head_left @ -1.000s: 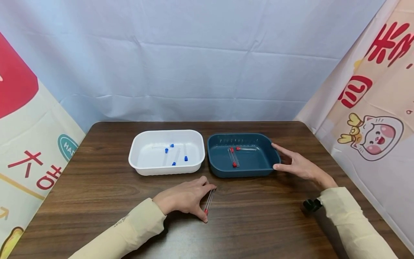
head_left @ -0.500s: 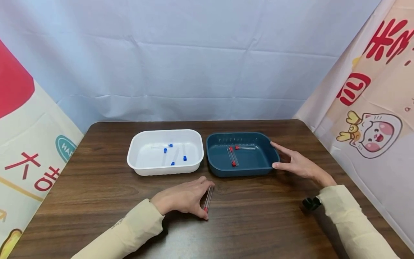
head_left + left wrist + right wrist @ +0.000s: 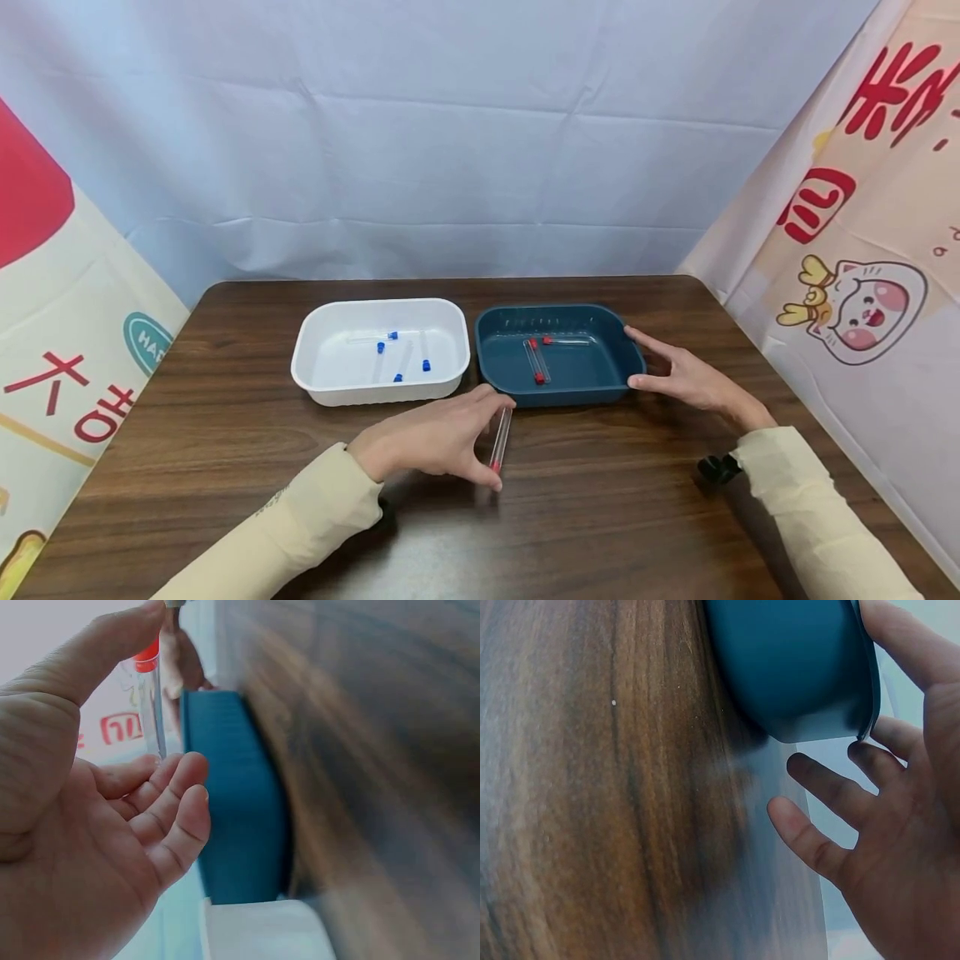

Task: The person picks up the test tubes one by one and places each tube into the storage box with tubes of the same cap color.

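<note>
My left hand (image 3: pixel 435 435) holds a clear test tube (image 3: pixel 502 435) lengthwise, its thumb at the red cap (image 3: pixel 147 658) and a fingertip at the other end. Hand and tube are in front of the dark teal tray (image 3: pixel 558 395), off the table in the left wrist view. Several test tubes with red caps lie inside that tray. At the tray's right end is my right hand (image 3: pixel 693 382), fingers spread; its thumb and fingertips touch the rim. To the left, a white tray (image 3: pixel 382 391) contains several test tubes with blue caps.
The two trays stand side by side on a brown wood-grain table (image 3: pixel 600 517). Behind the table hangs a pale cloth (image 3: pixel 465 167), with printed cloths on both sides. A small black object (image 3: pixel 718 469) shows beside the right sleeve.
My left hand has lifted the test tube and moved it forward and slightly right, toward the teal tray. My right hand stays at the tray's end. The head view has shifted slightly.
</note>
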{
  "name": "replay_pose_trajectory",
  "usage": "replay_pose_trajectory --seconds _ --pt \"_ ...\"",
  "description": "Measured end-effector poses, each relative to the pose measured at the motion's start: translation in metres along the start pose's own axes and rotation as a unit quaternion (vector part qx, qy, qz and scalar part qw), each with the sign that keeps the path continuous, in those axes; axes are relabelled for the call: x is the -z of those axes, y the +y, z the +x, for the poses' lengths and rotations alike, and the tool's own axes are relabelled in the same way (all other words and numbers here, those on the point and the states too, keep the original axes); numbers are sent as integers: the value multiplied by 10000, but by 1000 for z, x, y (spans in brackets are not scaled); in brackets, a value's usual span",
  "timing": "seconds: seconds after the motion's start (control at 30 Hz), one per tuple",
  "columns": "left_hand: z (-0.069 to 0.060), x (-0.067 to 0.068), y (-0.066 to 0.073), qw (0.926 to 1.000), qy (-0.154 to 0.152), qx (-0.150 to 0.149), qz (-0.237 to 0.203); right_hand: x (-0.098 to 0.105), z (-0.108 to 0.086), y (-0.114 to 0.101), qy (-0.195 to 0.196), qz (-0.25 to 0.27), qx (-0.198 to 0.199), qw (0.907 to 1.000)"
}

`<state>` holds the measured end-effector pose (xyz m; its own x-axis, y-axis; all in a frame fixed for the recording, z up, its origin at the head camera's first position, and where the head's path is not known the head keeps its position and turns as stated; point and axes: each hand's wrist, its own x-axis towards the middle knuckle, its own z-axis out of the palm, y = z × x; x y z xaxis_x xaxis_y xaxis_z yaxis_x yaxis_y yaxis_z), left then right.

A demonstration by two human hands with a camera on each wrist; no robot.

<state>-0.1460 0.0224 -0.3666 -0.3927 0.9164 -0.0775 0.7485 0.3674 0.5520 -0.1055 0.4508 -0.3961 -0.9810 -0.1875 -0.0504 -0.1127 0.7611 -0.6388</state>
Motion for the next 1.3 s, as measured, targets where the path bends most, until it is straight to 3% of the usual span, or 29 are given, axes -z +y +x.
replay_pose_trajectory --seconds 0.2,0.57,1.3 --pt "8 18 5 9996 135 101 -214 0 0 -1 5 -5 5 10000" --pt "27 41 6 9960 710 524 -107 -1 1 -1 9 15 24 10000" --pt "68 52 -17 9902 948 996 -247 -1 -1 0 -17 126 -92 9999"
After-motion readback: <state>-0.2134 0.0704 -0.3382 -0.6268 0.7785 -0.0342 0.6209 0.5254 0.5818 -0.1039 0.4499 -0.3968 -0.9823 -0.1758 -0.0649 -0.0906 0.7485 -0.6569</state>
